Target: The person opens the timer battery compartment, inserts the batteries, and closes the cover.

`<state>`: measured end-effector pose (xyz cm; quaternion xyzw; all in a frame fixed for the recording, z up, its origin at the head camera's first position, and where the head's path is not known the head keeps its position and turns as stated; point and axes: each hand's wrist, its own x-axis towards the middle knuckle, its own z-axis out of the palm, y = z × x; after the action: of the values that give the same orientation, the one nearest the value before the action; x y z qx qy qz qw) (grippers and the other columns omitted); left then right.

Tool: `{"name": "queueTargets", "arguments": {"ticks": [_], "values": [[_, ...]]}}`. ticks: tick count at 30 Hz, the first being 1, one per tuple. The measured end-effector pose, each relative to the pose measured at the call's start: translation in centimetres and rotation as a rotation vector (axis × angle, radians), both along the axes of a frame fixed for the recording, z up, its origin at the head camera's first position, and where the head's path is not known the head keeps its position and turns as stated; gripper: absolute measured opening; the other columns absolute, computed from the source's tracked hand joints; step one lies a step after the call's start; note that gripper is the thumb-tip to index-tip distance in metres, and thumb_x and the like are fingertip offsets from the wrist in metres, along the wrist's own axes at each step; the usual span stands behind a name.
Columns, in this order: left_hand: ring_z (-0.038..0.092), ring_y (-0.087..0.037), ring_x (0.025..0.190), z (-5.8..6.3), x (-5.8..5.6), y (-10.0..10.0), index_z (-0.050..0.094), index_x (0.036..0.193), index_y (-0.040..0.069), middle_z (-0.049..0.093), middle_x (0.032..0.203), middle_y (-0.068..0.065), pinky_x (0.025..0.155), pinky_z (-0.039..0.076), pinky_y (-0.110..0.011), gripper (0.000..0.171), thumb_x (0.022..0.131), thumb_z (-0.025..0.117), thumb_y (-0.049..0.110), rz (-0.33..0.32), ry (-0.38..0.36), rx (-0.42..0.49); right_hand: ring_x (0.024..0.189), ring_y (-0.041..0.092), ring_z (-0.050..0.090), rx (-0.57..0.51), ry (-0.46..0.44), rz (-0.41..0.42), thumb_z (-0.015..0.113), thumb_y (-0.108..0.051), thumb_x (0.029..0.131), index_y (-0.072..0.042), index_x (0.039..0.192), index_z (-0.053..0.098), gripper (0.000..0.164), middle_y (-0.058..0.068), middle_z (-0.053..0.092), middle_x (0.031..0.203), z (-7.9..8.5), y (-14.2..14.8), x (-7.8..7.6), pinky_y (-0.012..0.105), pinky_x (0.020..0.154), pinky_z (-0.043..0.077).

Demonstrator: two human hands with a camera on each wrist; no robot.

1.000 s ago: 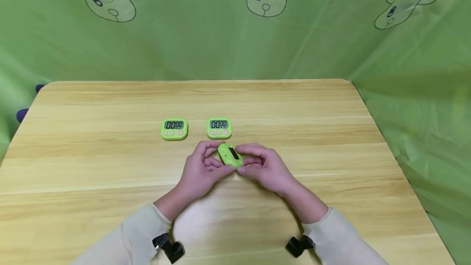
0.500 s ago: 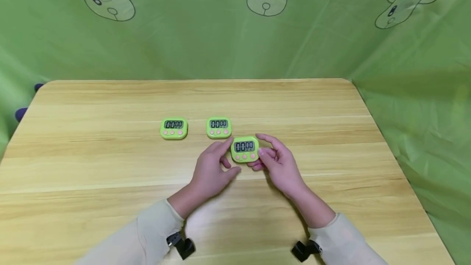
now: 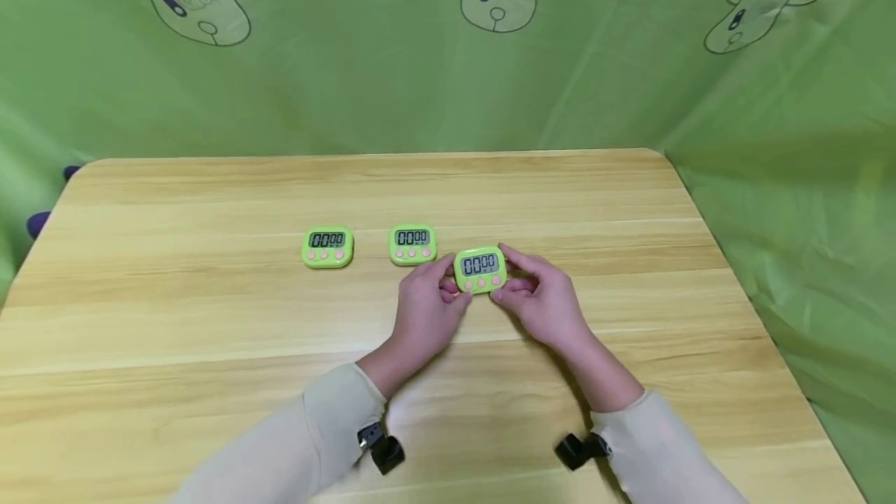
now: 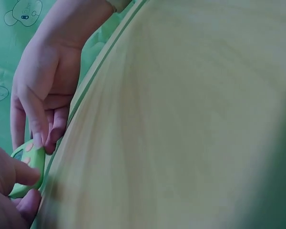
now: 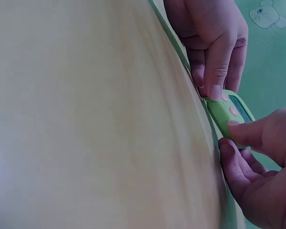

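Note:
A light green digital timer (image 3: 480,264) with a 00:00 display and pink buttons is held between both hands, face up and slightly turned. My left hand (image 3: 430,309) pinches its left side, the thumb at the lower corner. On the right side my right hand (image 3: 549,302) grips it, forefinger at the upper corner and thumb at the lower one. Both wrist views show thumbs on the edge of the green timer (image 5: 220,113) from opposite ends. Just left of the hands lies a second green timer (image 3: 413,245), and farther left a third timer (image 3: 327,247), both reading 00:00.
The timers are on a light wood-grain table (image 3: 210,309) with rounded far corners. Green cloth (image 3: 392,92) printed with cartoon heads hangs behind it and along the right. A small black camera (image 3: 387,453) sits at the left cuff, another camera (image 3: 574,451) at the right.
The held timer has turned from tilted on edge to face up, and moved right and slightly away. My left hand let its fingers spread midway, then closed on the timer's left side again.

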<state>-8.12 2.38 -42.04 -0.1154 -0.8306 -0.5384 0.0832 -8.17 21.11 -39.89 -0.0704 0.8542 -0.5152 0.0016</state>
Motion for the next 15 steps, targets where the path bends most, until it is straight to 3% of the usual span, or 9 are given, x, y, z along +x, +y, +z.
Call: {"name": "queueTargets", "arguments": {"ticks": [8,15], "values": [[0.062,-0.018,0.078,-0.1,-1.0,1.7,0.061,0.126,-0.012,0.065,0.091,-0.012,0.064,0.052,-0.016,0.046,0.083,0.076,-0.008,0.065,0.054,-0.034,0.085,0.025,0.068,0.111,0.016,-0.063,0.082,0.006,0.079,0.003,0.138,0.056,0.064,0.017,0.069,0.104,-0.2,0.4,-1.9,0.021,0.073,0.057],[0.059,-0.014,0.079,0.4,-1.6,2.6,0.061,0.128,-0.009,0.065,0.098,-0.011,0.065,0.051,-0.017,0.045,0.085,0.074,-0.004,0.123,-0.005,-0.099,0.08,0.02,0.068,0.135,-0.007,-0.109,0.085,0.0,0.078,0.0,0.128,0.063,0.055,0.013,0.071,0.103,-0.5,0.8,-3.1,0.02,0.068,0.056]]}}
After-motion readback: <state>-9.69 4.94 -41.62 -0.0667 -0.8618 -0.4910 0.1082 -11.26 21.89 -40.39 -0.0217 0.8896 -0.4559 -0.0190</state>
